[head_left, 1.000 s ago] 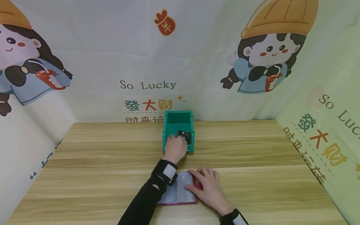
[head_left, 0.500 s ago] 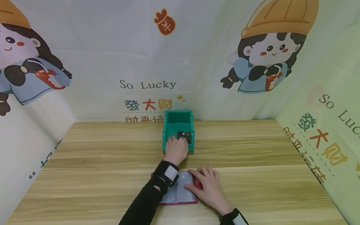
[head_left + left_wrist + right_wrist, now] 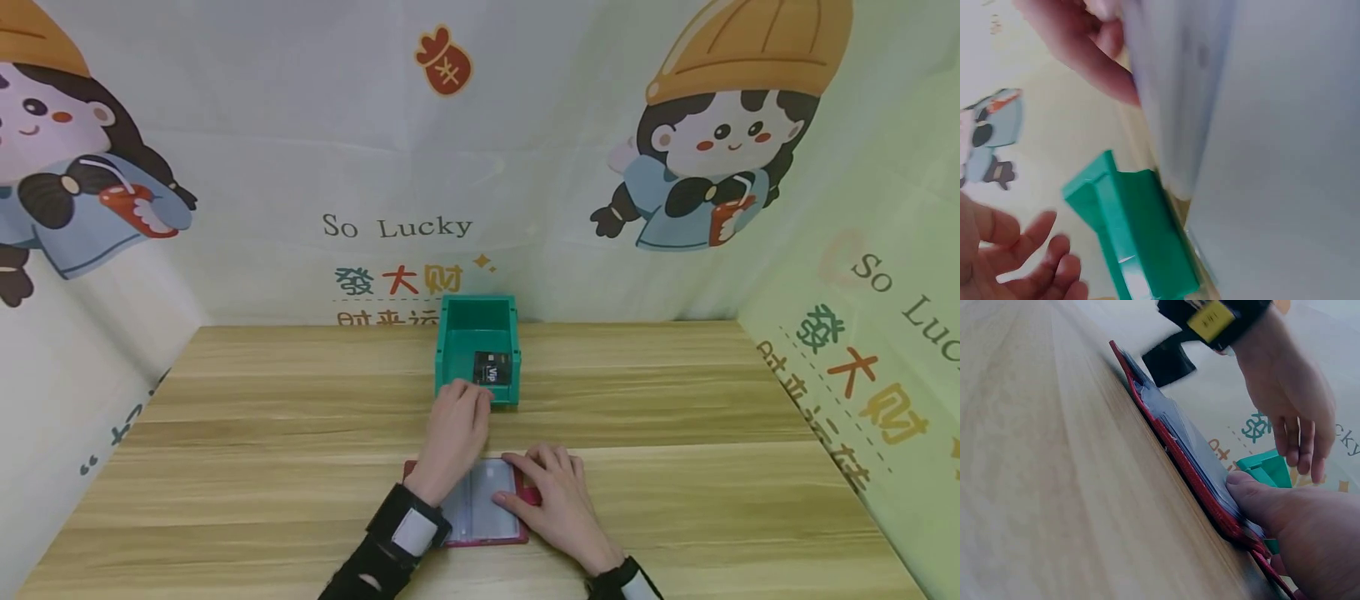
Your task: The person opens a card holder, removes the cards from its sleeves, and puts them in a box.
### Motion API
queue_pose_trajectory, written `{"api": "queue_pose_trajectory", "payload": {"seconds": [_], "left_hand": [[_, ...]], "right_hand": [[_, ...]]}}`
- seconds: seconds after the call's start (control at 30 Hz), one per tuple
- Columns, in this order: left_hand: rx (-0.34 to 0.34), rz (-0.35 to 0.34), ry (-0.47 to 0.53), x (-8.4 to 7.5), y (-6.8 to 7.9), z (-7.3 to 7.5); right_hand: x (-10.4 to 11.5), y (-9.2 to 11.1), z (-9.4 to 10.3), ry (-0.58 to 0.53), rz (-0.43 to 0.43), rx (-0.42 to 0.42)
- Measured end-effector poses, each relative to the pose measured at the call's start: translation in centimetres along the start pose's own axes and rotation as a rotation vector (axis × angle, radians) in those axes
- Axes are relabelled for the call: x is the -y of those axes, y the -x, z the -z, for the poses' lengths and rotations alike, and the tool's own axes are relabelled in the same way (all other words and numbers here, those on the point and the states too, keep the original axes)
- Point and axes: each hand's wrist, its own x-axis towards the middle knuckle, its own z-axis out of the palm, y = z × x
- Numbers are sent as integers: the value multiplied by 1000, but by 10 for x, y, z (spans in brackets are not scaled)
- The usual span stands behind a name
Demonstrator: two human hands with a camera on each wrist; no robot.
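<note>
An open card holder (image 3: 491,517) with a red cover and clear plastic sleeves lies on the wooden table. My right hand (image 3: 558,504) holds its right edge; in the right wrist view the thumb (image 3: 1250,490) presses on the sleeves and the fingers are mostly hidden. Over the holder and toward the bin reaches my left hand (image 3: 457,433), its fingertips at the bin's near edge. The left wrist view shows those fingers (image 3: 1035,256) loosely bent, with nothing visible between them. Inside the green bin (image 3: 477,302) lies a black card (image 3: 492,367) marked "Vip".
The bin stands at the back middle of the wooden table (image 3: 675,450), close to the printed backdrop (image 3: 555,208). Bare wood shows on both sides of the holder. Black straps (image 3: 408,521) sit on both wrists.
My left hand has drawn back from inside the bin toward its near edge, and more of the black card now shows. The right hand and the card holder stay in place.
</note>
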Motion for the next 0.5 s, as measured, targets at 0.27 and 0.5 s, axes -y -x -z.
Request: {"api": "queue_pose_trajectory", "payload": {"seconds": [0.27, 0.5], "left_hand": [[313, 49, 165, 8, 42, 20], [447, 132, 240, 14, 61, 24]], "right_hand": [[2, 1, 1, 15, 0, -1], [3, 2, 0, 25, -2, 11]]}}
